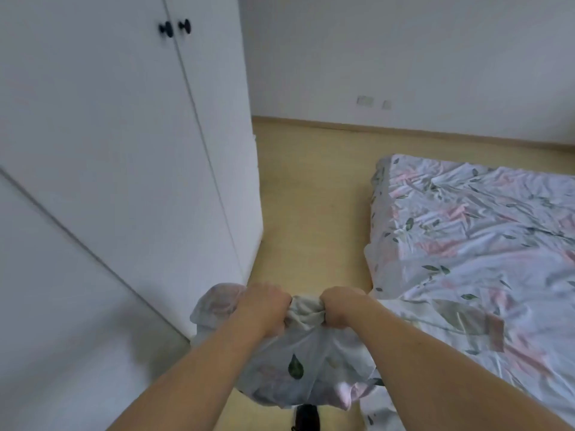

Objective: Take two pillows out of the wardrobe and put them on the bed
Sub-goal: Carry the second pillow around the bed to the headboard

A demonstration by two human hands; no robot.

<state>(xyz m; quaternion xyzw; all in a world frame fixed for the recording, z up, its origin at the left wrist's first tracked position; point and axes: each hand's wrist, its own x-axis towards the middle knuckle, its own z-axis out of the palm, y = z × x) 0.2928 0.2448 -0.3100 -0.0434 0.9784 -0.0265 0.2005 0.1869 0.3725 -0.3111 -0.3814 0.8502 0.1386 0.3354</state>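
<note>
Plainly both hands grip pillows (beside bed).

A pale wooden floor runs toward a white wall, with a wooden skirting board along the wall's foot. Two pale wall sockets sit low on that wall. A small dark object, too blurred to identify, lies on the floor at the bottom edge.

I see the white leaf-printed fabric pillow bunched and hanging beneath both grips, the white closed wardrobe left of them, the floral-sheeted bed right.
</note>
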